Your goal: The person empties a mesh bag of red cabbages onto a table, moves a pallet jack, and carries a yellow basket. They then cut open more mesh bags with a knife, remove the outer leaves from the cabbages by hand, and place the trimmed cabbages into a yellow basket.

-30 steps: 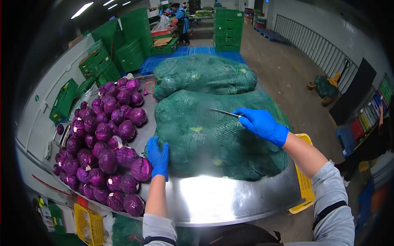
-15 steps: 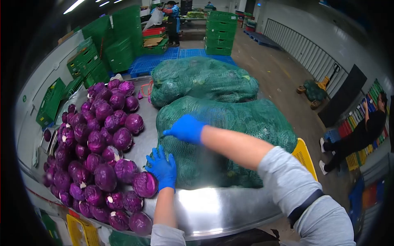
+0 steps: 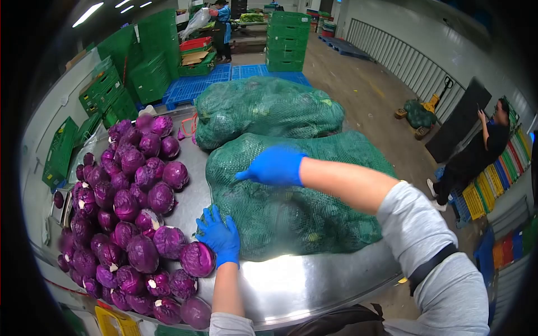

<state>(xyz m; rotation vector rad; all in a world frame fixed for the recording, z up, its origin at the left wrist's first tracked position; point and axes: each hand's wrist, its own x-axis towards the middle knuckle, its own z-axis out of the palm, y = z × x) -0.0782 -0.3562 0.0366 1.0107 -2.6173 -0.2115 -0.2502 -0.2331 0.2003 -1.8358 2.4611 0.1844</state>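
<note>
A green mesh sack full of round, dark produce lies on the steel table in front of me. My right hand, in a blue glove, is over its upper left part, fingers bunched and one tip pointing left. What those fingers hold, if anything, is hidden. Nearer me, my left hand, gloved in blue too, lies with fingers spread at the sack's left edge. Beside it sits a red cabbage, at the edge of a large heap of red cabbages. A second mesh sack lies behind the first.
The steel table has a rounded front edge. Beyond it are blue pallets and stacked green crates. A person stands at the right near a pallet jack; another person works at the back.
My right hand has moved right over the front sack. My left hand stays at the sack's edge. The view has shifted slightly, and a yellow crate at the right is no longer seen beside the sack.
</note>
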